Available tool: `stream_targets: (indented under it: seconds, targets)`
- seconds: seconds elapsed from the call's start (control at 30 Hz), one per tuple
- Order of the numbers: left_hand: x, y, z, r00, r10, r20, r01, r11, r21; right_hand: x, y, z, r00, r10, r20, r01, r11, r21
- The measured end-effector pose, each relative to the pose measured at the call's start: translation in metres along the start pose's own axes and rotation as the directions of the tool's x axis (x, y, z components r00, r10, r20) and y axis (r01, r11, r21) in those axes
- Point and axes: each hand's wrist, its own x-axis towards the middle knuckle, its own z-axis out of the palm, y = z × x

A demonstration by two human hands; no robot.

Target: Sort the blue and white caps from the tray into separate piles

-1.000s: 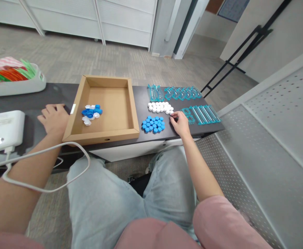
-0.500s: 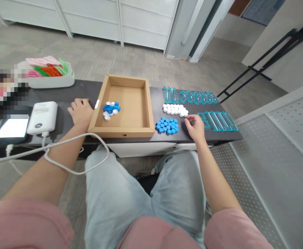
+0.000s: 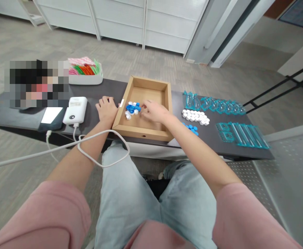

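Observation:
My left hand lies on the dark table against the left wall of a shallow cardboard box, its fingers spread. Over the floor of that box reaches my right hand, fingers curved and apart, with nothing visible in them. Just left of its fingertips sits a small cluster of blue hexagonal pieces and white hexagonal pieces. Right of the box, more white pieces lie grouped. A group of blue pieces is partly hidden behind my right forearm.
Clear teal-edged parts and tube-like parts are laid out at the right. A white power bank with a cable crossing my left forearm, a phone and a bin of colourful strips are at the left.
My right hand has moved left from beside the white and blue groups into the box. My left hand stays beside the box. The view has shifted left.

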Motion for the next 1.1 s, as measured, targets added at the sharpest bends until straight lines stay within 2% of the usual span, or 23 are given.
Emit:
stream_targets:
  seconds: [0.1, 0.27, 0.33, 0.43, 0.5, 0.57, 0.67, 0.73, 0.83, 0.9, 1.0, 1.1]
  targets:
    - [0.001, -0.002, 0.002, 1.0, 0.008, 0.004, -0.008, 1.0, -0.004, 0.03, 0.0, 0.018, 0.997, 0.045, 0.059, -0.041, 0.997, -0.06]
    - [0.003, -0.005, 0.006, 1.0, 0.004, -0.003, -0.004, 1.0, -0.017, 0.033, 0.004, 0.023, 0.997, 0.063, 0.047, -0.062, 0.998, -0.025]
    - [0.003, -0.005, 0.006, 1.0, 0.002, -0.006, -0.002, 1.0, -0.021, 0.03, 0.006, 0.018, 0.998, 0.065, -0.009, -0.065, 0.998, -0.002]
    - [0.002, -0.003, 0.005, 1.0, 0.003, -0.013, -0.004, 1.0, -0.029, 0.019, 0.014, -0.002, 0.984, 0.022, -0.178, -0.007, 0.996, 0.086]
    - [0.0, -0.003, 0.003, 1.0, 0.0, -0.012, 0.0, 0.999, -0.032, -0.003, 0.025, -0.026, 0.956, 0.009, -0.294, 0.039, 0.987, 0.157]
    - [0.0, -0.004, 0.001, 1.0, 0.002, 0.01, -0.001, 0.999, -0.037, -0.04, 0.04, -0.055, 0.923, 0.047, -0.383, 0.033, 0.979, 0.199]
    - [0.003, -0.007, 0.0, 0.998, 0.012, 0.065, -0.008, 0.998, -0.057, -0.117, 0.066, -0.09, 0.861, 0.164, -0.482, -0.074, 0.977, 0.201]
    - [0.007, -0.009, 0.001, 0.996, 0.01, 0.087, -0.004, 0.998, -0.064, -0.172, 0.083, -0.098, 0.814, 0.26, -0.519, -0.173, 0.962, 0.211]
    - [0.01, -0.01, 0.004, 0.997, 0.003, 0.074, 0.001, 0.999, -0.051, -0.239, 0.104, -0.083, 0.759, 0.39, -0.521, -0.291, 0.919, 0.265]
    - [0.011, -0.01, 0.005, 0.998, -0.004, 0.056, 0.006, 0.999, -0.037, -0.267, 0.115, -0.066, 0.742, 0.447, -0.499, -0.341, 0.893, 0.293]
    - [0.011, -0.01, 0.005, 0.998, -0.01, 0.054, 0.011, 1.0, -0.021, -0.285, 0.124, -0.042, 0.736, 0.507, -0.448, -0.394, 0.86, 0.325]
    - [0.012, -0.012, 0.005, 0.999, -0.005, 0.05, 0.005, 1.0, -0.012, -0.286, 0.126, -0.029, 0.731, 0.524, -0.436, -0.388, 0.846, 0.366]
